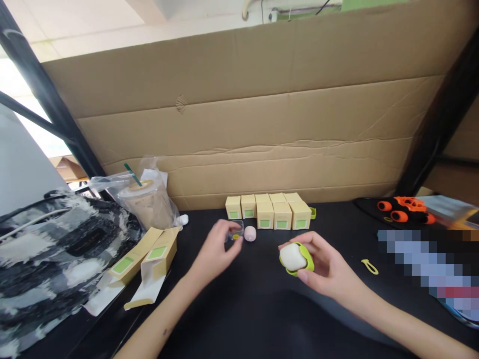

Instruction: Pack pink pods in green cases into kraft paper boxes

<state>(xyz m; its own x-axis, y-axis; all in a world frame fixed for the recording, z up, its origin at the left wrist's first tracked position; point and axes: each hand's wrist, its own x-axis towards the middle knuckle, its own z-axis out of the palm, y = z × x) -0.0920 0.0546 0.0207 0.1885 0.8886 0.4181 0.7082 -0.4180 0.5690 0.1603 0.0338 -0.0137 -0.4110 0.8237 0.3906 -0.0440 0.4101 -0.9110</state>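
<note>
My right hand (322,264) holds a white rounded case (293,257) sitting in a lime-green cover (310,260); thumb and fingers press on the cover from either side. Farther left, my left hand (217,247) has its curled fingers and thumb around a small clear plastic container (240,229) with a yellow sticker, low over the black table. Its fingers partly hide the container. Just to the right of it sits a small pale pink rounded piece (250,233).
Several small cream boxes (265,215) stand in rows at the back against a cardboard wall (254,124). Two opened boxes (164,248) and a bagged drink cup (144,199) are on the left. A yellow loop (369,267) and an orange toy car (407,209) lie right.
</note>
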